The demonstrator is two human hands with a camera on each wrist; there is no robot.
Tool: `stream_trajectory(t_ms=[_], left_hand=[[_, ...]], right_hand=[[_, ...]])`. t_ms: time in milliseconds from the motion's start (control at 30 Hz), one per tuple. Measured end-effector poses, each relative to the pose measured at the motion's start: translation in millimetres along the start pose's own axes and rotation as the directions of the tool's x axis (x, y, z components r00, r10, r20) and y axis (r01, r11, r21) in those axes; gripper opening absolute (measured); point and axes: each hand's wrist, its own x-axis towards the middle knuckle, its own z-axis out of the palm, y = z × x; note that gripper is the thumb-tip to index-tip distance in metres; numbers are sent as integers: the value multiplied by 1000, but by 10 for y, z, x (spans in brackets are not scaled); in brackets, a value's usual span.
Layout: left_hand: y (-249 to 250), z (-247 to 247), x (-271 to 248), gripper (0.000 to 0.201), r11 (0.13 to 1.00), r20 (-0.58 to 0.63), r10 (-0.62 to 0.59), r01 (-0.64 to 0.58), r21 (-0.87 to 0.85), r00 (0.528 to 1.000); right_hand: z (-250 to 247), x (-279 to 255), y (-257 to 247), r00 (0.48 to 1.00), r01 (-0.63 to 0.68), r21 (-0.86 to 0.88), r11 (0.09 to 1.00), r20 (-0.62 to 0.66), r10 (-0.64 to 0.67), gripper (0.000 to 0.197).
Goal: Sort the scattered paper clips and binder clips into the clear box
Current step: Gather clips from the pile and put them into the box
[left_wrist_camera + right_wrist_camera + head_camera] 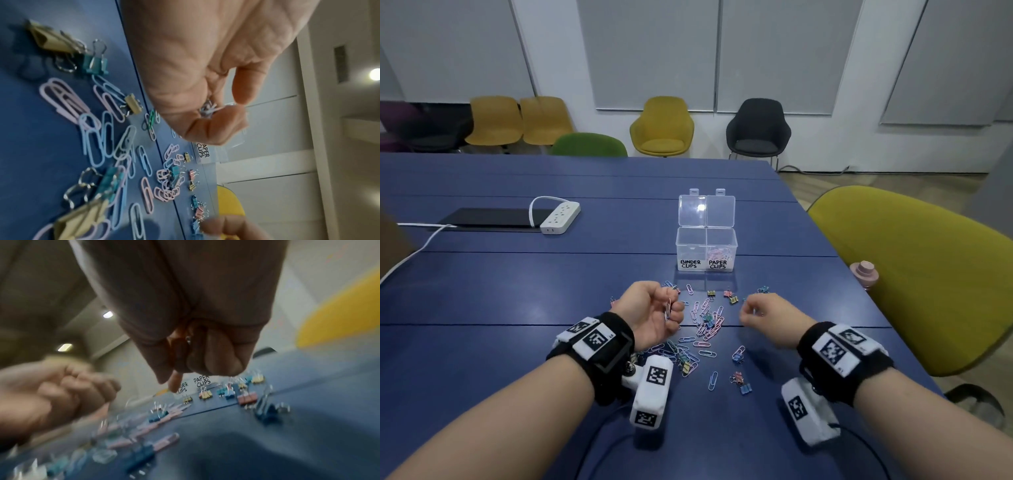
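1. Your left hand [654, 310] is curled around a bunch of paper clips [207, 108].
2. Your right hand [767, 317] has fingers curled; whether it pinches anything, I cannot tell.
3. The clear box [706, 251] stands open on the surface [517, 291], behind the scattered clips [705, 325].

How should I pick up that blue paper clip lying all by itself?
Pinch the lone blue paper clip across its two long sides, coming down with thumb and fingertip. It lies flat on the table, apart from the pile, so both sides are free; being thin, it may need one end tipped up.
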Motion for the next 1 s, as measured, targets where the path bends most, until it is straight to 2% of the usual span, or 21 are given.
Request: stream_trajectory(t_ms=[33,67,133,167,200,233,267,333,400,433,533,600,733,800,900,1000], left_hand=[[-3,11,6,7,1000,-16,-10,10,27,1000],[-5,29,23,7,997,-41,-18,21,74,999],[-9,68,88,10,971,-111,-28,53,231,993],[-12,92,128,15,935,-150,-23,74,347,988],[-18,114,172,19,857,-187,10,87,508,982],[-31,138,212,19,717,-200,63,95,691,978],[-41,166,251,17,520,-186,132,92,849,974],[-62,250,283,12,151,-103,208,72,986,973],[-73,321,325,14,-75,-64,212,81,994,975],[-79,356,349,17,-132,-65,207,94,987,976],[-96,401,409,16,-235,-80,189,124,964,979],[-89,409,424,15,-262,-91,182,137,955,979],[-74,433,410,34,-353,-113,141,156,922,984],[-69,436,385,36,-394,-106,127,149,907,986],[-90,396,353,24,-399,-102,105,135,907,989],[-98,348,269,9,-338,-113,75,132,932,991]], right_hand=[[16,14,-45,997,71,-196,978,31,-66,11],[36,33,-86,992,117,-321,940,76,-97,19],[83,70,-164,982,176,-440,881,145,-124,31],[102,93,-200,976,207,-469,858,164,-146,34],[118,118,-237,970,230,-491,840,183,-159,34],[136,147,-261,965,251,-510,823,199,-171,34],[149,170,-293,962,262,-533,804,213,-172,35],[184,199,-353,957,278,-570,773,230,-174,35],[229,222,-401,954,291,-597,747,234,-185,27],[247,228,-422,955,290,-607,740,232,-184,24],[263,249,-453,963,261,-622,738,221,-155,19],[273,258,-442,967,239,-614,753,216,-131,19],[315,266,-390,969,207,-602,771,238,-74,24],[314,250,-375,967,194,-614,765,251,-44,24],[302,228,-354,965,195,-617,762,260,-37,13],[266,214,-328,961,209,-618,758,272,-43,11]])
